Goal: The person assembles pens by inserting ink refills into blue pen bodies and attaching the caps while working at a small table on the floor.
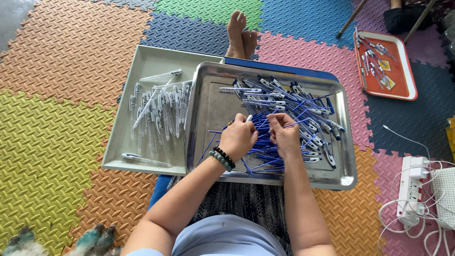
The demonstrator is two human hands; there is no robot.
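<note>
head view, steeply downward, close

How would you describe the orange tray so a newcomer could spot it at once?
Start at the big steel tray on the person's lap, then look to the far upper right of the foam floor mat. The orange tray lies there, the only brightly coloured one, with a white rim.

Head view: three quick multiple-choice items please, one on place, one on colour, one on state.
1. Where does the pale tray of clear pen barrels lie?
A. left of the steel tray
B. right of it
C. on top of it

2. What colour is the small tray at upper right?
A. green
B. orange
C. black

3. What is the left hand doing?
A. resting flat
B. pinching a pen part
C. gripping the tray rim

Answers: 1 A, it is tucked under the steel tray on its left. 2 B, orange with a pale rim. 3 B, fingers closed on a white-tipped piece.
</note>
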